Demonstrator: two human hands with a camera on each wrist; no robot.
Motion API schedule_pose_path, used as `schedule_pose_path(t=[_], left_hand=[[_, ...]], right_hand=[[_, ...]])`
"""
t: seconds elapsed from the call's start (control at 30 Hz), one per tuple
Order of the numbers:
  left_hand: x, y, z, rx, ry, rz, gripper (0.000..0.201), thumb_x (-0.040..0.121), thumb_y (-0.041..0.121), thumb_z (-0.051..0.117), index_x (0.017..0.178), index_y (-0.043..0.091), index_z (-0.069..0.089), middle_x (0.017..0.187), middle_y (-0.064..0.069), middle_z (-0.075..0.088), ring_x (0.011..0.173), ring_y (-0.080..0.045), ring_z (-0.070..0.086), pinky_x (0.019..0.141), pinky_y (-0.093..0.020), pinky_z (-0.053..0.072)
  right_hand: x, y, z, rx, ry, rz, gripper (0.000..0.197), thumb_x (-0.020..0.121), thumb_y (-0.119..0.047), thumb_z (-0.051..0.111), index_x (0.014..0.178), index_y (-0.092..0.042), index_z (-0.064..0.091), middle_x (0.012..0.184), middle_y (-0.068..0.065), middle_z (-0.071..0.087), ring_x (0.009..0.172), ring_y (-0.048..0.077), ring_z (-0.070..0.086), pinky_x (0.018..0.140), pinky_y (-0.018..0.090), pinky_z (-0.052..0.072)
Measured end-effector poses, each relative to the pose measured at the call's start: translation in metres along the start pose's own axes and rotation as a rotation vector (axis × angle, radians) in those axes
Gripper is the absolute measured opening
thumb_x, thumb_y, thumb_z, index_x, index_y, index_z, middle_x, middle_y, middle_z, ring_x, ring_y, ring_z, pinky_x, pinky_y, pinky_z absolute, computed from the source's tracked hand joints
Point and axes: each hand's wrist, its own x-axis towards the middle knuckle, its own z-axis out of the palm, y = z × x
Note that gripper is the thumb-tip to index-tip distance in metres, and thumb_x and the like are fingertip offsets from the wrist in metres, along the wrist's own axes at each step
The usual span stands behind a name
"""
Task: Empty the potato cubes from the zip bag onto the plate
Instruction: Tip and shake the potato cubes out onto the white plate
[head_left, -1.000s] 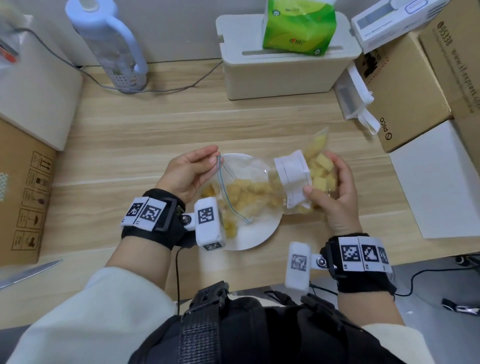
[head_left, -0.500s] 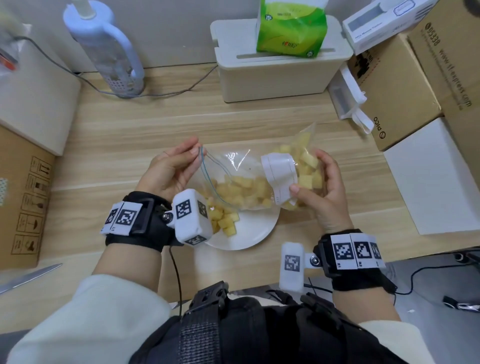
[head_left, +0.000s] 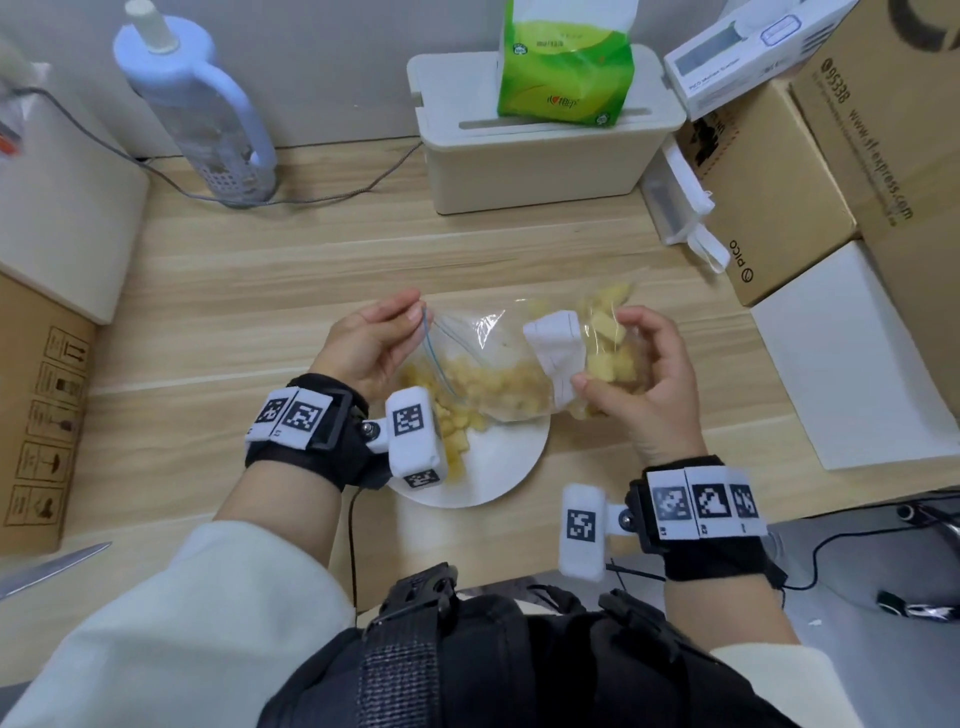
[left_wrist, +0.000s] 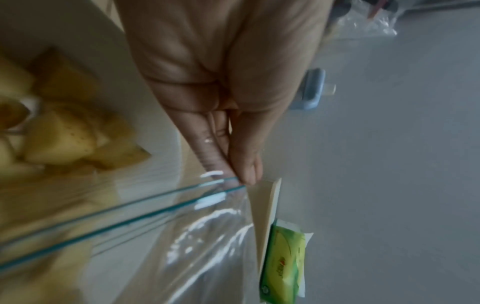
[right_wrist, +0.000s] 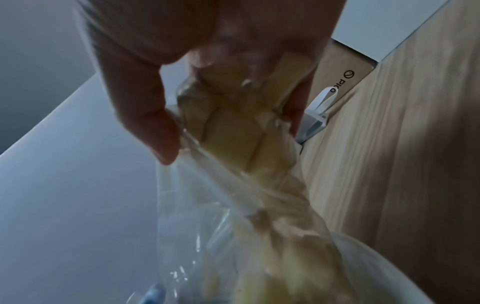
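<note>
A clear zip bag (head_left: 493, 358) with a white label and a blue zip line hangs sideways over a white plate (head_left: 498, 467). My left hand (head_left: 374, 343) pinches the open zip edge (left_wrist: 223, 183) at the bag's left corner. My right hand (head_left: 639, 374) grips the raised closed end, with potato cubes (right_wrist: 233, 127) bunched inside under the fingers. More cubes (head_left: 498, 384) lie low in the bag near its mouth. Several cubes (head_left: 457, 441) lie on the plate, partly hidden by the left wrist camera.
A cream box (head_left: 540, 135) with a green tissue pack (head_left: 566, 57) stands at the back. A bottle (head_left: 197, 104) and cable are back left. Cardboard boxes (head_left: 789, 171) fill the right; another stands at the left. A knife blade (head_left: 52, 566) lies at the near left.
Both hands have shifted slightly left with the bag. More potato cubes have slid out of the mouth onto the plate's left side.
</note>
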Motion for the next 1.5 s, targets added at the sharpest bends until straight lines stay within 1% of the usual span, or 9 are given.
schedule_pose_path(t=[0.13, 0.27, 0.4, 0.53, 0.73, 1.0, 1.1, 1.3, 1.5], left_hand=[[-0.003, 0.008, 0.006, 0.023, -0.046, 0.013, 0.022, 0.084, -0.008, 0.049, 0.086, 0.008, 0.063, 0.059, 0.004, 0.071, 0.063, -0.006, 0.07, 0.061, -0.012, 0.055], [-0.006, 0.014, 0.0, 0.018, -0.056, 0.001, 0.031, 0.084, -0.007, 0.049, 0.071, 0.01, 0.072, 0.058, 0.003, 0.071, 0.062, -0.006, 0.07, 0.056, -0.012, 0.053], [-0.008, 0.006, -0.006, 0.059, -0.026, -0.073, 0.019, 0.084, -0.008, 0.049, 0.087, 0.006, 0.062, 0.057, 0.002, 0.071, 0.06, -0.006, 0.07, 0.057, -0.012, 0.054], [-0.009, 0.018, -0.006, 0.036, -0.052, -0.067, 0.018, 0.085, -0.006, 0.049, 0.085, 0.007, 0.062, 0.057, 0.001, 0.071, 0.06, -0.006, 0.07, 0.055, -0.013, 0.054], [-0.006, 0.009, -0.023, 0.083, -0.009, -0.127, 0.02, 0.085, -0.006, 0.048, 0.088, 0.008, 0.062, 0.057, 0.002, 0.071, 0.058, -0.005, 0.069, 0.055, -0.012, 0.054], [-0.008, -0.002, -0.032, 0.428, -0.166, -0.051, 0.026, 0.082, 0.0, 0.056, 0.081, 0.02, 0.071, 0.068, 0.013, 0.074, 0.066, 0.002, 0.066, 0.065, -0.008, 0.051], [-0.008, -0.007, -0.032, 0.572, -0.127, 0.02, 0.028, 0.077, 0.001, 0.063, 0.064, 0.023, 0.075, 0.063, 0.017, 0.073, 0.063, 0.005, 0.065, 0.061, -0.007, 0.049], [-0.006, -0.013, -0.029, 0.539, -0.085, 0.082, 0.016, 0.08, 0.0, 0.059, 0.074, 0.013, 0.064, 0.052, 0.016, 0.068, 0.052, 0.006, 0.062, 0.055, -0.006, 0.048], [-0.003, -0.016, -0.03, 0.523, -0.048, 0.07, 0.014, 0.081, 0.002, 0.06, 0.073, 0.013, 0.064, 0.047, 0.014, 0.066, 0.045, 0.005, 0.058, 0.051, -0.006, 0.046]], right_hand=[[-0.002, -0.007, -0.005, 0.008, 0.04, -0.041, 0.057, 0.051, -0.02, 0.077, 0.095, -0.047, 0.053, 0.101, -0.031, 0.06, 0.101, 0.0, 0.057, 0.087, 0.044, 0.053], [0.0, -0.012, -0.01, 0.074, 0.046, -0.099, 0.056, 0.059, -0.003, 0.072, 0.098, -0.037, 0.052, 0.103, -0.016, 0.058, 0.089, -0.005, 0.06, 0.068, 0.019, 0.053], [-0.001, -0.007, -0.005, 0.031, -0.002, -0.045, 0.057, 0.06, -0.002, 0.076, 0.097, -0.039, 0.054, 0.105, -0.015, 0.058, 0.085, 0.003, 0.061, 0.061, 0.023, 0.056], [-0.002, -0.015, -0.01, 0.056, 0.041, -0.085, 0.053, 0.053, -0.019, 0.079, 0.094, -0.045, 0.058, 0.101, -0.018, 0.065, 0.1, 0.013, 0.062, 0.079, 0.036, 0.056], [0.004, -0.012, 0.002, 0.0, -0.043, -0.13, 0.044, 0.067, -0.007, 0.076, 0.091, -0.041, 0.063, 0.089, -0.036, 0.067, 0.089, -0.01, 0.061, 0.076, 0.013, 0.052], [0.006, -0.009, 0.009, 0.024, -0.1, -0.093, 0.033, 0.069, -0.006, 0.067, 0.069, -0.039, 0.067, 0.081, -0.015, 0.073, 0.065, -0.002, 0.062, 0.066, 0.019, 0.052], [0.005, -0.008, 0.012, 0.036, -0.098, -0.078, 0.032, 0.066, -0.004, 0.073, 0.068, -0.035, 0.066, 0.079, -0.018, 0.072, 0.068, 0.0, 0.064, 0.062, 0.016, 0.053], [0.006, -0.012, 0.02, 0.096, 0.012, -0.07, 0.024, 0.066, -0.013, 0.076, 0.065, -0.024, 0.055, 0.07, -0.022, 0.067, 0.071, -0.001, 0.061, 0.067, 0.017, 0.049], [0.005, -0.016, 0.026, 0.154, 0.033, -0.161, 0.037, 0.07, 0.016, 0.064, 0.08, -0.018, 0.055, 0.068, -0.013, 0.07, 0.073, -0.001, 0.066, 0.073, 0.015, 0.052]])
